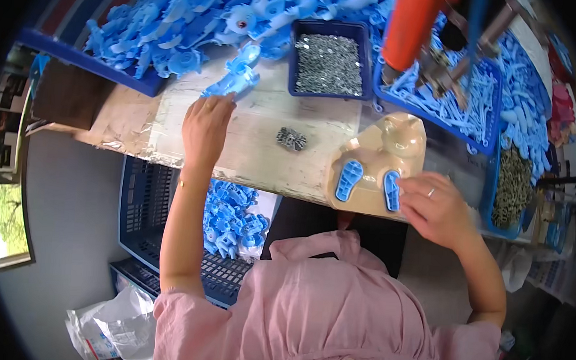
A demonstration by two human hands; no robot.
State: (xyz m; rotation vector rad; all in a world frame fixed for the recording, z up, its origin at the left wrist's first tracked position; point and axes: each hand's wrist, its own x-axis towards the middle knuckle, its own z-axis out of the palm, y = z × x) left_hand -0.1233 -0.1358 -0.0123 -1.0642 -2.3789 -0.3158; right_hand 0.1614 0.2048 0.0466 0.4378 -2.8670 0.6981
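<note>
My left hand (205, 125) reaches across the worktable with its fingers closed on the lower end of a light blue plastic toy shell half (240, 75). At the front edge of the table stands a tan moulded fixture (396, 137) with a rounded, raised far end. Two blue foot-shaped plastic pieces lie in its near part, a left one (348, 180) and a right one (391, 190). The bent fingers of my right hand (434, 209) meet the outer edge of the right piece; the fingertips are partly hidden. A small heap of screws (291, 138) lies between my hands.
Blue shell parts (179, 25) pile up at the back left. A dark blue tray (326, 92) holds small metal screws. Above a bin of thin blue parts (467, 112) hangs an orange tool (406, 32). Below the table, a dark crate (143, 197) contains blue pieces.
</note>
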